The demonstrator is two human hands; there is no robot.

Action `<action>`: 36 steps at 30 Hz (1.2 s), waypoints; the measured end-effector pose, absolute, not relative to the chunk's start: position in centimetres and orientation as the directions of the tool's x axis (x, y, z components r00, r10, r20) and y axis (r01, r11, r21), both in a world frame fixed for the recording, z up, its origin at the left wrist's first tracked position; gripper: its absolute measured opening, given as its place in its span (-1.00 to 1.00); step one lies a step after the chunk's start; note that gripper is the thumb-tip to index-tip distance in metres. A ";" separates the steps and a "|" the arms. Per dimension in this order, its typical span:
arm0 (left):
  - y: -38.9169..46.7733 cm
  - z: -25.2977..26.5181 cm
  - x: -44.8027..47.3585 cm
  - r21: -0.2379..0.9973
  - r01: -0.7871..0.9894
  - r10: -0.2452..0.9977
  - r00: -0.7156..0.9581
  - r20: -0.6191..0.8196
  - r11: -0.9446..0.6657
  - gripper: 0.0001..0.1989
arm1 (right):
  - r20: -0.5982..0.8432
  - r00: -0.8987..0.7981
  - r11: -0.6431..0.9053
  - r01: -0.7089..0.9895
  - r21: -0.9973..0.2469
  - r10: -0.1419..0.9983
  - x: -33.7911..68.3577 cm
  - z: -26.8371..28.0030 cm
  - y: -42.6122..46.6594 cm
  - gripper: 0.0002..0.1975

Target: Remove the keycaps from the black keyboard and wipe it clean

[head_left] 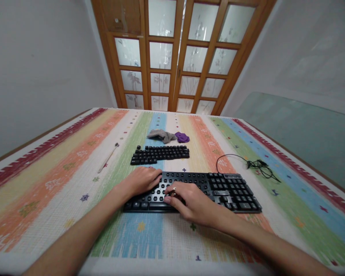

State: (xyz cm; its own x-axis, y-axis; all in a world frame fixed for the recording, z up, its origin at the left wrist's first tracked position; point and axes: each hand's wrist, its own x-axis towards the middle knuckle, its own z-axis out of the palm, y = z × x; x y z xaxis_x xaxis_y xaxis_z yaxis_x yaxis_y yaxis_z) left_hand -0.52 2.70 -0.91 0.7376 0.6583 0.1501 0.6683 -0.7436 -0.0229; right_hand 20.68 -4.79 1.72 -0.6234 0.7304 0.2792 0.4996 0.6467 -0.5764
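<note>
A black computer keyboard [192, 177] lies on the table, and many of its main-block keycaps are off, so the small sockets show. Over its upper left part rests my left hand [142, 180], with fingers along the back edge and thumb on the near side, holding it. My right hand [194, 201] is at the middle of the bare sockets, thumb and forefinger bent close together; what is between them, if anything, is too small to make out. Something small and shiny [174, 189] shows at the right fingers. Behind the keyboard, removed keycaps [163, 153] sit in rows.
A grey cloth [161, 135] and a purple cloth [182, 137] lie farther back. To the left is a thin brush [108, 158]. The keyboard's bundled cable [258, 165] lies to the right. A striped tablecloth [74, 184] covers the table; glazed wooden doors [175, 57] stand beyond.
</note>
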 end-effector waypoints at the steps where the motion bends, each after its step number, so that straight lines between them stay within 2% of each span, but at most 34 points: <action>1: 2.7 -0.9 -0.5 -0.028 0.669 0.658 0.737 0.153 -0.742 -0.75 | 0.257 -0.649 0.664 0.517 -0.541 0.716 20.5 2.1 -4.6 -0.77; 5: 2.5 -0.7 -0.4 -0.021 0.664 0.655 0.742 0.145 -0.747 -0.76 | 0.192 -0.637 0.621 0.565 -0.542 0.747 20.1 3.2 -2.8 -0.71; 11: 2.6 -0.8 -0.5 -0.026 0.675 0.665 0.733 0.144 -0.738 -0.77 | -0.004 -0.532 0.358 0.575 -0.736 0.847 19.9 2.4 0.4 -0.59; 14: 2.7 -0.8 -0.6 0.048 0.664 0.661 0.728 0.182 -0.746 -0.78 | -0.071 -0.521 0.251 0.522 -0.815 0.851 20.1 1.8 1.1 -0.61; 16: 2.4 -0.4 -0.7 0.163 0.637 0.657 0.722 0.218 -0.754 -0.81 | -0.066 -0.527 0.232 0.479 -0.847 0.847 20.5 1.8 1.2 -0.61; 20: 1.2 0.9 -0.5 0.468 0.497 0.639 0.740 0.212 -0.731 -0.71 | 0.015 -0.535 0.278 0.415 -0.866 0.845 21.4 2.9 0.6 -0.61; 22: 0.6 1.2 -0.3 0.557 0.444 0.629 0.753 0.191 -0.701 -0.75 | 0.045 -0.547 0.311 0.405 -0.860 0.836 21.8 3.6 0.2 -0.59; 25: 0.2 1.1 0.2 0.600 0.413 0.630 0.750 0.202 -0.685 -0.81 | 0.085 -0.557 0.367 0.419 -0.831 0.826 22.1 4.4 -0.3 -0.57; 32: 0.4 0.7 0.6 0.652 0.385 0.654 0.721 0.229 -0.653 -0.78 | 0.184 -0.626 0.515 0.401 -0.758 0.758 22.5 4.6 -0.9 -0.64; 36: 0.5 1.0 0.4 0.675 0.416 0.667 0.729 0.153 -0.610 -0.81 | 0.218 -0.650 0.578 0.411 -0.706 0.728 22.7 4.7 -1.1 -0.62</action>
State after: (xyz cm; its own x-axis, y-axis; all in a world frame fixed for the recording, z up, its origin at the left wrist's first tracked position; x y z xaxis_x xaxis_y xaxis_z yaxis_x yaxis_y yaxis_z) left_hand 0.40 0.46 0.98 0.7288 0.6673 0.1533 0.4162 -0.6096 0.6746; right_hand 22.67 -1.15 4.72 -0.6504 0.7278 0.2175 0.4105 0.5777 -0.7055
